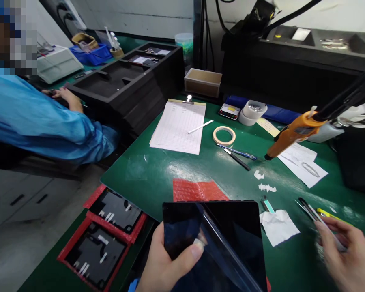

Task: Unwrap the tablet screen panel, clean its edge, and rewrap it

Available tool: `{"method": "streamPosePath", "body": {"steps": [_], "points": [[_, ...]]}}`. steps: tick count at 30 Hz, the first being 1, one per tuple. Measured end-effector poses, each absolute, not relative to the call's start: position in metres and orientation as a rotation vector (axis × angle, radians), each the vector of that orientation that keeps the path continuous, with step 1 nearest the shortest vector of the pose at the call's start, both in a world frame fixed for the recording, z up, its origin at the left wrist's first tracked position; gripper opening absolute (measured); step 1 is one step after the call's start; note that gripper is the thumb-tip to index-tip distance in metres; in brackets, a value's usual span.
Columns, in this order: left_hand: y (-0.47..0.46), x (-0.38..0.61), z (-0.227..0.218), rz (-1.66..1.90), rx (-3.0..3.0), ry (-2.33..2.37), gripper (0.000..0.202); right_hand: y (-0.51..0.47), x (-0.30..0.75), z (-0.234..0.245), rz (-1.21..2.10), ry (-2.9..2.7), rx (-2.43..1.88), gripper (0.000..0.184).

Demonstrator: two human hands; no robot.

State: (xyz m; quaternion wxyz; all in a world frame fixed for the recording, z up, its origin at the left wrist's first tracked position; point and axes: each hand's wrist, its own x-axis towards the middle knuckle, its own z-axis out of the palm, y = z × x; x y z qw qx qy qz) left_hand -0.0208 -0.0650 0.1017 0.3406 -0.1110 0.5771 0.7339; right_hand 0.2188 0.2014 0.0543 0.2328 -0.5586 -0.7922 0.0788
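My left hand [173, 259] grips the left side of a dark glossy screen panel [240, 227], its thumb lying across the front. A clear film [223, 239] runs in a raised fold diagonally over the panel. Something white covers the tip of that thumb. Under the panel, red bubble wrap [197, 190] shows at the far edge. To the right, my right hand [346, 241] has its fingers closed round a pair of tweezers [310, 211], low over the table. A yellow-handled tool [325, 213] lies beside those fingers. Crumpled white paper [280, 227] lies between the panel and my right hand.
An orange electric screwdriver [295, 132] hangs over the table's right side. A clipboard [179, 125], tape roll [224, 135] and pens lie farther back. Two dark panels [95, 253] in red wrap are at lower left. A co-worker in a blue sleeve [48, 117] sits left, beside black foam trays [134, 97].
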Motion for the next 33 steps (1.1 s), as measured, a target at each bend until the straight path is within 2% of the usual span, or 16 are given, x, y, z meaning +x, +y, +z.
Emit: {"method": "streamPosePath", "body": {"steps": [2,5,7,12,17,22,27,33], "points": [[-0.065,-0.020,0.103,1.902,-0.292,1.498,0.055,0.197,0.204,0.075,0.484,-2.055,-1.602,0.040],[-0.064,-0.019,0.106,1.913,-0.281,1.492,0.053,0.194,0.182,0.097,0.755,-2.070,-1.397,0.047],[-0.064,-0.017,0.108,1.921,-0.289,1.479,0.053,0.194,0.168,0.106,0.759,-2.132,-1.190,0.046],[-0.067,-0.016,0.108,1.866,-0.325,1.474,0.058,0.187,0.141,0.116,0.660,-2.182,-0.903,0.024],[-0.070,-0.022,0.107,1.858,-0.255,1.565,0.051,0.175,0.127,0.118,0.872,-1.797,-1.245,0.027],[-0.069,-0.028,0.102,1.832,-0.257,1.699,0.048,0.177,0.125,0.120,1.090,-1.644,-1.312,0.023],[-0.064,-0.027,0.101,1.816,-0.228,1.755,0.044,0.179,0.127,0.114,1.068,-1.690,-1.321,0.032],[-0.056,-0.025,0.106,1.814,-0.259,1.756,0.045,0.176,0.124,0.108,0.981,-1.835,-1.153,0.021]]}}
